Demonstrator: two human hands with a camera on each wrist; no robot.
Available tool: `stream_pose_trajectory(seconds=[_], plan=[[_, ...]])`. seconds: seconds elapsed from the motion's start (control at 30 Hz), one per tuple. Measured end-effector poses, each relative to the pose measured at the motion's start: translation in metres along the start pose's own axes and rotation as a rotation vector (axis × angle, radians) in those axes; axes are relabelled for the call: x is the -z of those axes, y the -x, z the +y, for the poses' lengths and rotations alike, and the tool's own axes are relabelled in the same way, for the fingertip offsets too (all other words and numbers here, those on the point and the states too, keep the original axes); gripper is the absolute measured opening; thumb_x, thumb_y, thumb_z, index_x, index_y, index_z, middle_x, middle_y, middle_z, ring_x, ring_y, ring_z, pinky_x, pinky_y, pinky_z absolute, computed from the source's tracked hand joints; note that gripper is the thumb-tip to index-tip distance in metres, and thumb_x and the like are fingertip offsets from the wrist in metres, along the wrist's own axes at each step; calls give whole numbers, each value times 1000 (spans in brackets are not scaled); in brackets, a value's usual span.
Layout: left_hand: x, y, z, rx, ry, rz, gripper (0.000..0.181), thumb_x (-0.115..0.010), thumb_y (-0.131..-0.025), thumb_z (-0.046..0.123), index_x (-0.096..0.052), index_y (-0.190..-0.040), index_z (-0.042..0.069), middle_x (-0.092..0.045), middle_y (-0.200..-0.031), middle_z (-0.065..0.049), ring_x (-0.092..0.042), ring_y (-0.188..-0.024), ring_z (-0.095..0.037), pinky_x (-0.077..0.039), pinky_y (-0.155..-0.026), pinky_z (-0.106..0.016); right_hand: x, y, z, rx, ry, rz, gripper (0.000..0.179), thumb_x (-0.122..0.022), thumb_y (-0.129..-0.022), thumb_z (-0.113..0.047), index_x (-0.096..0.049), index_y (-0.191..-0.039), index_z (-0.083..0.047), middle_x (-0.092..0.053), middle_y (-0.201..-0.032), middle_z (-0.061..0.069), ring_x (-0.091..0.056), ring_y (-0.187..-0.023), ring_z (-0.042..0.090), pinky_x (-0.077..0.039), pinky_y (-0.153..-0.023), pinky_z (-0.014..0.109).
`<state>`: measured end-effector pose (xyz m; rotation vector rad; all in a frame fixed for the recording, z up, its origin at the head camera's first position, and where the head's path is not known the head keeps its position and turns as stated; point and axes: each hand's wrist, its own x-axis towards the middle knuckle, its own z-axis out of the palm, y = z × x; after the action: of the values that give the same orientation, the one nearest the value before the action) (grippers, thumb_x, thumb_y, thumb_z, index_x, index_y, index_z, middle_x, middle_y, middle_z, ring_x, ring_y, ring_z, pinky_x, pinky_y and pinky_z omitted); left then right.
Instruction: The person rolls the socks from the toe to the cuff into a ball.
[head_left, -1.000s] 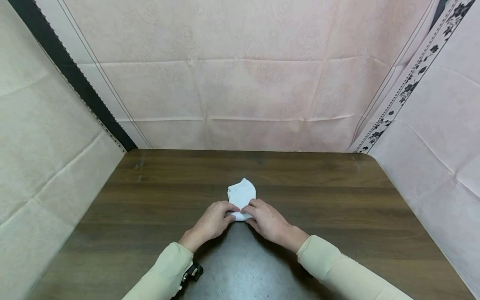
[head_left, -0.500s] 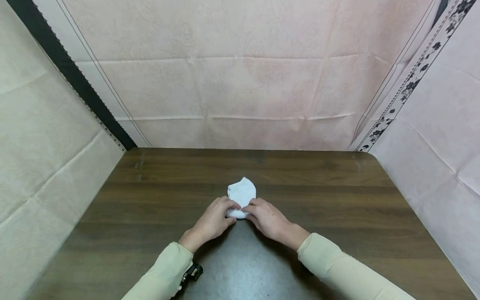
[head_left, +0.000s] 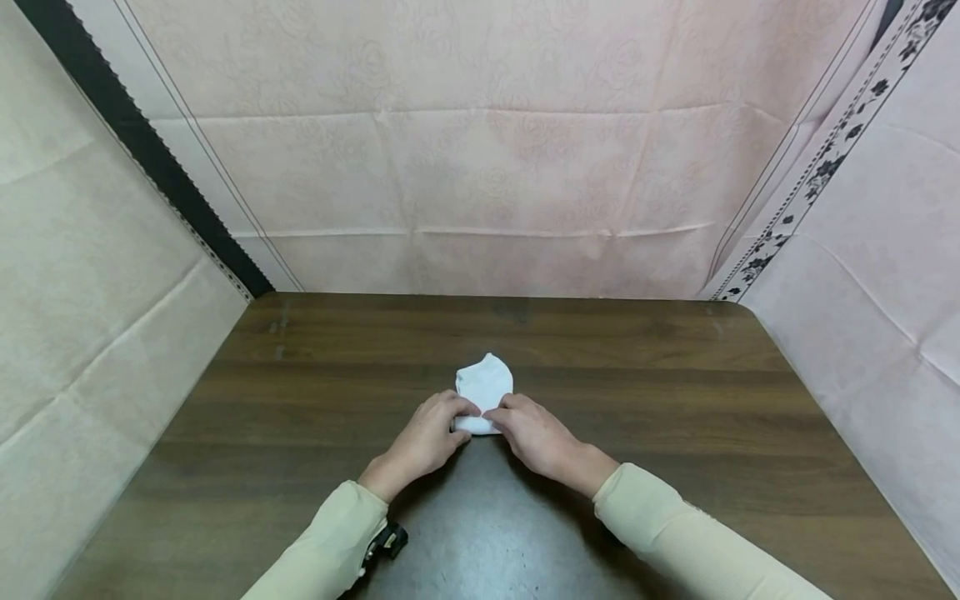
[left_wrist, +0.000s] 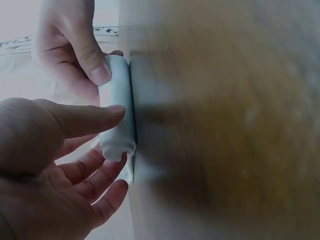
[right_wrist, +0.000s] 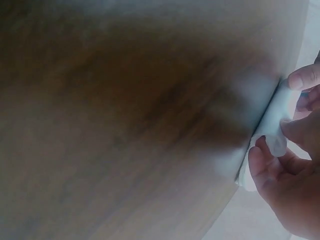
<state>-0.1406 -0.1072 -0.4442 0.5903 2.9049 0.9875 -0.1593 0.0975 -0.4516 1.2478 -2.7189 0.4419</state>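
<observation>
A white sock (head_left: 484, 383), partly rolled up, lies on the wooden table with its flat end pointing away from me. My left hand (head_left: 427, 435) grips the left end of the roll; in the left wrist view its thumb presses the rolled sock (left_wrist: 117, 90) while the fingers curl behind it. On the right end my right hand (head_left: 537, 437) pinches the roll between thumb and fingers. The right wrist view has the spiral end of the sock (right_wrist: 275, 142) showing by the fingers. My hands hide part of both ends.
The brown wooden table (head_left: 637, 358) spreads around the hands, with a glossy patch near the front. Pale cloth hangs behind (head_left: 480, 183) and along both sides. A dark strapped device (head_left: 387, 542) sits at the left wrist.
The roll at the near end of the sock has turned slightly under the fingers and looks a little fuller. Both hands stay almost in place.
</observation>
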Motion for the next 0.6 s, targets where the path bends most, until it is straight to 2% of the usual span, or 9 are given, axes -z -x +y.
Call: stream_pose_trajectory(seconds=[0.27, 0.43, 0.6], plan=[[0, -1, -2, 15, 13, -19, 20, -72, -91, 0, -72, -109, 8, -66, -107, -6, -60, -103, -25, -49, -89, -44, -2, 1, -2, -43, -20, -4, 22, -67, -95, -5, -72, -117, -9, -60, -98, 4, -55, -84, 17, -51, -76, 31], [1, -1, -1, 21, 4, -30, 19, -71, -92, 0, -72, -109, 8, -66, -108, -7, -60, -102, -26, -49, -89, -44, 0, 2, -4, -78, -72, 51, 23, -74, -92, -14, -72, -115, -10, -59, -103, 3, -54, -89, 16, -50, -77, 33], [1, -1, -1, 12, -8, -29, 18, -70, -93, 1, -73, -110, 7, -67, -107, -7, -60, -102, -26, -49, -90, -45, -1, 1, -3, -55, -53, 96, 27, -81, -86, -12, -70, -111, -11, -59, -106, 4, -56, -96, 20, -51, -81, 36]])
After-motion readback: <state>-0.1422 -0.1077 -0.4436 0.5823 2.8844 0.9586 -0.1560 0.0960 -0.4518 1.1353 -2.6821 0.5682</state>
